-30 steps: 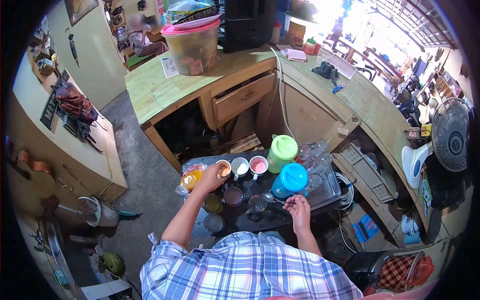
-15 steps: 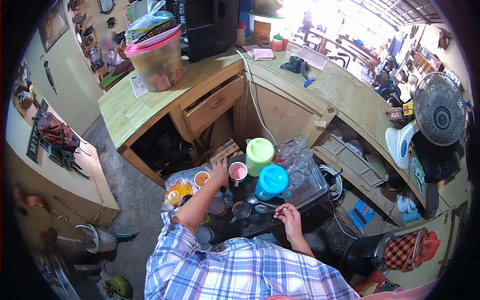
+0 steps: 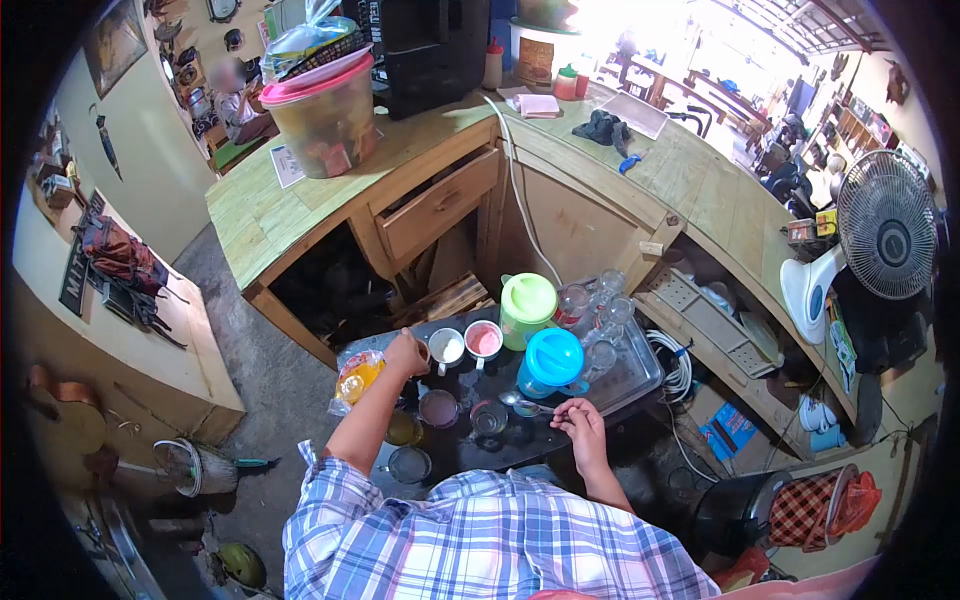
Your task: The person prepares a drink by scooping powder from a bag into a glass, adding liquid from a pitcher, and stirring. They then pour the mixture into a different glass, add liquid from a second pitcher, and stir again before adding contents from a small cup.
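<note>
Dark low table [image 3: 520,438]: left hand [image 3: 405,352] has drawn back left of the white ceramic mug [image 3: 445,347], curled, contents hidden; right hand [image 3: 580,420] stays pinched on the slim metal spoon [image 3: 535,407] beside the blue-lidded plastic jug [image 3: 553,360].

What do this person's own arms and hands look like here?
Both arms come out of a blue, white and dark plaid shirt with short sleeves ending near the elbow. Forearms are bare; left hand and right hand wear no gloves.

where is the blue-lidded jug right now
In the head view, the blue-lidded jug stands right of centre, just nearer the person than the green-lidded jug and just beyond the right hand.
</note>
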Action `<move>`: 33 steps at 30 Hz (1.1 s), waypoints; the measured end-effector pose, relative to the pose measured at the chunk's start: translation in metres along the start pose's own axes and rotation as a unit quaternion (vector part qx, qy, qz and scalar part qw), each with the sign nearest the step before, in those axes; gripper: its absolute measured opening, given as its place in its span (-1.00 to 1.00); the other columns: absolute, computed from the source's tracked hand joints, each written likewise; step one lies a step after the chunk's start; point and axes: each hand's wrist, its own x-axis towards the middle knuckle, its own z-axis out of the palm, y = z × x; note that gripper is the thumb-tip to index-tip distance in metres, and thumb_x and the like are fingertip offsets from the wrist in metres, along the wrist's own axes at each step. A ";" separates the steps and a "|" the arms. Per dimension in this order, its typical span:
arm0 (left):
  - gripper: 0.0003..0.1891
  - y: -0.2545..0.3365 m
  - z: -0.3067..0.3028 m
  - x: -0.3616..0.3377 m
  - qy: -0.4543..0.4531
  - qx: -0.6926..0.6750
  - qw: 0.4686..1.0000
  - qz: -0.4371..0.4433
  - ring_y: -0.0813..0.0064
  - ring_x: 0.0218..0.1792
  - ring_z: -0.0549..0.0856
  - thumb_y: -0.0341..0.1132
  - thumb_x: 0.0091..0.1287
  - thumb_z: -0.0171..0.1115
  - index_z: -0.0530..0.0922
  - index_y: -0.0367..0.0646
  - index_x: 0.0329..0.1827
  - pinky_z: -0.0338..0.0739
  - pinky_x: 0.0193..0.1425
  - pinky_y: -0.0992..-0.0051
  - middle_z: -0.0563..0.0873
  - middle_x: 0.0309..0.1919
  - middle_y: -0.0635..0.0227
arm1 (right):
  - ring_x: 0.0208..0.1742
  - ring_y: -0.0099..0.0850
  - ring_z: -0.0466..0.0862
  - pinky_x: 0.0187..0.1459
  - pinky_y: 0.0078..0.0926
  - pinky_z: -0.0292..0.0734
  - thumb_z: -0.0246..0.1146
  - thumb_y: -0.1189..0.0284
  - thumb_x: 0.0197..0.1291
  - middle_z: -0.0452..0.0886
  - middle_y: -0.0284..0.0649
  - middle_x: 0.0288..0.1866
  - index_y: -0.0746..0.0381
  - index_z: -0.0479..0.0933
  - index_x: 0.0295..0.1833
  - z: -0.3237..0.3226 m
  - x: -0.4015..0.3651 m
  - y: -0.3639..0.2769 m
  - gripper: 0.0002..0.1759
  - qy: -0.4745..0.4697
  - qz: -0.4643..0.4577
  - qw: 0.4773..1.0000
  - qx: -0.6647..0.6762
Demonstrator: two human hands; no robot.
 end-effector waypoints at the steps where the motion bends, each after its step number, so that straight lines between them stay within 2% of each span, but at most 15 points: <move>1: -0.19 -0.002 0.000 -0.003 0.028 -0.012 0.999 0.016 0.03 0.11 0.59 -0.24 -0.19 0.52 0.30 -0.31 0.15 0.53 0.17 0.32 0.56 0.07 -0.05 | -0.24 -0.52 0.58 -0.14 -0.53 0.57 0.00 0.50 0.35 0.58 -0.23 -0.24 0.31 0.48 -0.19 0.001 0.000 0.000 -0.84 -0.002 -0.001 1.000 -0.001; 2: -0.19 -0.005 0.002 -0.004 0.029 -0.013 0.999 0.016 0.03 0.11 0.59 -0.24 -0.19 0.52 0.30 -0.31 0.15 0.53 0.17 0.32 0.56 0.07 -0.05 | -0.25 -0.53 0.57 -0.15 -0.53 0.56 0.00 0.50 0.35 0.57 -0.23 -0.25 0.31 0.48 -0.19 0.001 0.001 0.000 -0.84 -0.003 -0.006 1.000 0.002; 4: -0.21 -0.010 0.004 -0.005 0.152 -0.051 0.984 0.073 0.01 0.07 0.59 -0.25 -0.23 0.52 0.35 -0.29 0.13 0.53 0.15 0.25 0.57 -0.01 -0.05 | -0.26 -0.53 0.57 -0.16 -0.53 0.56 0.00 0.51 0.35 0.57 -0.24 -0.25 0.30 0.48 -0.19 0.002 0.000 0.000 -0.84 -0.004 -0.011 1.000 0.005; 7: -0.23 -0.008 -0.017 -0.017 0.258 -0.084 0.955 0.121 -0.01 0.02 0.57 -0.26 -0.30 0.53 0.40 -0.26 0.07 0.52 0.13 0.20 0.56 -0.08 -0.05 | -0.28 -0.54 0.55 -0.19 -0.55 0.55 0.00 0.49 0.36 0.55 -0.26 -0.26 0.30 0.48 -0.18 -0.001 0.002 0.004 -0.84 -0.010 -0.021 1.000 0.000; 9: -0.25 -0.005 -0.037 -0.036 0.279 -0.146 0.936 0.159 -0.02 0.01 0.56 -0.28 -0.32 0.50 0.44 -0.22 0.08 0.50 0.13 0.18 0.55 -0.09 -0.03 | -0.29 -0.55 0.54 -0.21 -0.56 0.52 0.00 0.45 0.39 0.55 -0.28 -0.27 0.30 0.48 -0.16 -0.003 0.003 0.005 -0.82 -0.011 -0.044 0.999 -0.001; 11: -0.22 0.003 -0.055 -0.058 0.341 -0.199 0.880 0.265 0.00 -0.01 0.56 -0.30 -0.30 0.47 0.44 -0.23 0.14 0.49 0.13 0.19 0.54 -0.09 0.02 | -0.28 -0.51 0.54 -0.21 -0.53 0.51 0.00 0.42 0.41 0.54 -0.24 -0.23 0.31 0.46 -0.14 0.003 0.001 -0.002 -0.80 -0.010 -0.065 0.998 0.004; 15: -0.11 0.029 -0.086 -0.120 0.353 -0.270 0.823 0.353 0.09 0.08 0.57 -0.34 -0.27 0.48 0.36 -0.19 0.30 0.47 0.20 0.29 0.55 0.03 0.06 | -0.27 -0.42 0.55 -0.22 -0.49 0.49 -0.01 0.34 0.45 0.51 -0.13 -0.10 0.36 0.44 -0.08 0.027 -0.010 -0.032 -0.73 -0.020 -0.146 0.987 0.063; 17: -0.07 0.038 -0.086 -0.142 0.336 -0.338 0.797 0.372 0.11 0.10 0.58 -0.35 -0.25 0.49 0.31 -0.17 0.34 0.46 0.21 0.29 0.55 0.06 0.07 | -0.21 -0.36 0.58 -0.18 -0.44 0.53 -0.04 0.36 0.47 0.49 -0.09 -0.05 0.38 0.43 -0.05 0.041 -0.016 -0.049 -0.71 -0.043 -0.169 0.980 0.094; 19: -0.03 0.045 -0.083 -0.158 0.316 -0.402 0.766 0.390 0.14 0.12 0.58 -0.36 -0.24 0.50 0.26 -0.16 0.38 0.45 0.22 0.30 0.55 0.10 0.07 | -0.08 -0.34 0.62 -0.10 -0.42 0.55 -0.09 0.39 0.48 0.46 -0.10 0.03 0.35 0.44 -0.02 0.057 -0.024 -0.068 -0.73 -0.104 -0.259 0.958 0.070; 21: 0.05 0.050 -0.079 -0.171 0.339 -0.413 0.726 0.433 0.16 0.11 0.59 -0.35 -0.23 0.55 0.16 -0.12 0.43 0.47 0.19 0.28 0.56 0.11 0.12 | -0.07 -0.31 0.65 -0.06 -0.38 0.57 -0.04 0.38 0.46 0.54 -0.08 -0.03 0.34 0.48 -0.08 0.070 -0.032 -0.081 -0.74 -0.106 -0.284 0.951 0.056; 23: 0.06 0.050 -0.076 -0.185 0.343 -0.413 0.715 0.448 0.10 0.13 0.57 -0.30 -0.24 0.59 0.17 -0.10 0.42 0.41 0.24 0.15 0.56 0.11 0.15 | -0.16 -0.30 0.68 -0.09 -0.39 0.58 0.01 0.37 0.43 0.61 -0.07 -0.13 0.33 0.52 -0.17 0.076 -0.036 -0.091 -0.73 -0.134 -0.402 0.895 -0.141; 25: 0.05 0.049 -0.080 -0.203 0.406 -0.234 0.764 0.443 0.04 0.15 0.55 -0.26 -0.24 0.61 0.18 -0.06 0.39 0.30 0.30 0.02 0.57 0.11 0.18 | -0.19 -0.26 0.70 -0.10 -0.40 0.58 0.09 0.40 0.38 0.66 -0.09 -0.15 0.32 0.55 -0.24 0.088 -0.039 -0.100 -0.77 -0.146 -0.470 0.842 -0.220; 26: 0.10 0.051 -0.079 -0.209 0.395 -0.210 0.775 0.447 0.03 0.22 0.51 -0.27 -0.20 0.61 0.07 0.06 0.44 0.17 0.41 -0.05 0.57 0.12 0.15 | -0.18 -0.24 0.69 -0.11 -0.38 0.58 0.11 0.42 0.36 0.66 -0.09 -0.15 0.31 0.55 -0.23 0.092 -0.038 -0.100 -0.81 -0.159 -0.484 0.827 -0.237; 30: 0.16 0.058 -0.066 -0.212 0.381 -0.244 0.733 0.507 -0.01 0.19 0.54 -0.27 -0.16 0.62 -0.04 0.11 0.48 0.25 0.37 -0.03 0.56 0.12 0.11 | -0.17 -0.19 0.67 -0.14 -0.36 0.58 0.16 0.48 0.30 0.64 -0.08 -0.15 0.29 0.52 -0.21 0.100 -0.035 -0.092 -0.90 -0.199 -0.488 0.795 -0.300; 33: 0.12 0.060 -0.053 -0.213 0.362 -0.330 0.695 0.526 -0.01 0.22 0.50 -0.37 -0.24 0.59 0.06 0.03 0.45 0.29 0.31 -0.05 0.54 0.18 0.16 | -0.24 -0.25 0.68 -0.17 -0.42 0.58 0.12 0.40 0.36 0.64 -0.09 -0.24 0.31 0.51 -0.27 0.104 -0.035 -0.084 -0.79 -0.195 -0.500 0.792 -0.292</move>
